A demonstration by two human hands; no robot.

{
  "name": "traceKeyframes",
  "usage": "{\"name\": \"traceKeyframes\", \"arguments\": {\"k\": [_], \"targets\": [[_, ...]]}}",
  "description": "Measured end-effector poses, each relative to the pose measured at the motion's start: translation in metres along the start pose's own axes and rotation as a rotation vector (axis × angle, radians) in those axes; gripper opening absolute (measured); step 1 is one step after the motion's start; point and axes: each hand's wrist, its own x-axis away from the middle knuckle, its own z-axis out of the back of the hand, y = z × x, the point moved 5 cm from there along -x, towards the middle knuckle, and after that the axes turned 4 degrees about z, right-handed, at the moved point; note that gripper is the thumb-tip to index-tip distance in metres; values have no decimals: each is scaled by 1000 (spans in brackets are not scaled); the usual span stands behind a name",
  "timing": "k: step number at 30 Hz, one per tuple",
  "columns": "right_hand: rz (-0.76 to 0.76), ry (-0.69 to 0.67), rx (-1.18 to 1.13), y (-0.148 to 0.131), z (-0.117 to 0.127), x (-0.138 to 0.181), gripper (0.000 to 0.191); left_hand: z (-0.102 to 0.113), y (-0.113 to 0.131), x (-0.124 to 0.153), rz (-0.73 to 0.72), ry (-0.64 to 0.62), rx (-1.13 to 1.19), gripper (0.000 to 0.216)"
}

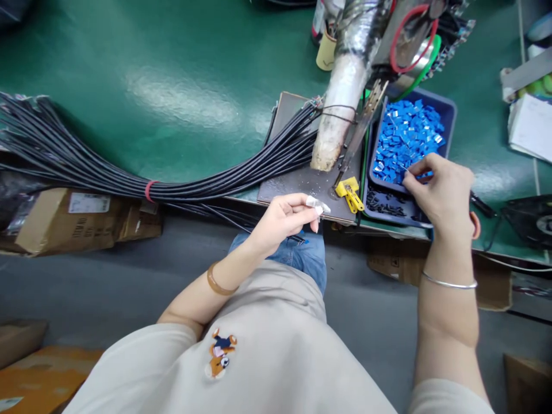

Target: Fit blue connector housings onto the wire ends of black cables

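Observation:
My left hand [288,217] is closed in a pinch near the table's front edge, with white wrapping [317,204] at its fingertips. What it pinches is too small to make out. Just below it, over my lap, a dark cable end with blue bits [302,238] shows. My right hand [444,187] is over the front of a dark blue tray [449,118] heaped with small blue plastic pieces [405,138]. Its thumb and forefinger are pressed together, a thin pale tip poking out; the thing itself is unclear. An orange loop [475,225] shows beside that wrist.
A bundle of black cables [207,187], tied with a red band [149,191], lies along the table edge. A wrapped machine nozzle [334,126] hangs over a dark board [284,181]. Yellow clips [350,192] lie near small black parts [386,204]. Cardboard boxes [86,221] stand below.

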Motion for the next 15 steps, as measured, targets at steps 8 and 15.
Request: {"name": "traceKeyframes", "arguments": {"k": [8,15], "targets": [[4,505,-163,-6,31,32,20,-7,6,-7,-94,79,-58,15],[-20,386,-905,-80,24,75,18,-9,9,-9,-137,143,-146,15]]}}
